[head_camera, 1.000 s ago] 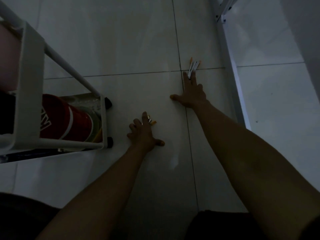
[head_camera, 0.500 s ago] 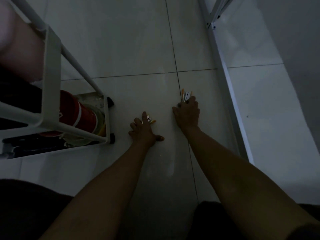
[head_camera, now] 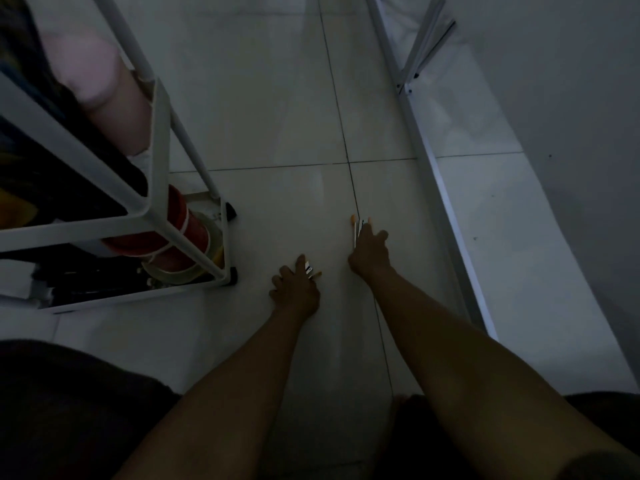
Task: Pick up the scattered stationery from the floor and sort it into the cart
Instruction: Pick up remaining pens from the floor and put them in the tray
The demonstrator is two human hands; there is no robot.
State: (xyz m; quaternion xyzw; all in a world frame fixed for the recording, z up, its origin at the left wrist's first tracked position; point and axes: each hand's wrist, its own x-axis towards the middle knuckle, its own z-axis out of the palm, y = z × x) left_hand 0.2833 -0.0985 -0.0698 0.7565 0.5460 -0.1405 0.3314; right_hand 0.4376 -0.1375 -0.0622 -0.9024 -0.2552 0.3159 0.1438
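Note:
On the pale tiled floor my right hand (head_camera: 369, 252) curls its fingers over a small bunch of pens (head_camera: 354, 227), whose orange and white ends stick out past the fingertips along the tile seam. My left hand (head_camera: 296, 289) rests on the floor a little nearer and to the left, with a few short stationery pieces (head_camera: 310, 270) pinched between thumb and forefinger. The white cart (head_camera: 152, 211) stands at the left, its lower tray (head_camera: 138, 296) about a hand's width from my left hand.
The cart's lower tray holds a red roll (head_camera: 180, 220) and a clear tape roll (head_camera: 180, 270); its black casters sit at the near corners. A white metal frame (head_camera: 433, 168) runs along the floor on the right, close to my right hand. A grey wall lies beyond it.
My right hand has drawn back toward me from its far reach, dragging the pens along and closing its fingers over them. The left hand has stayed in place.

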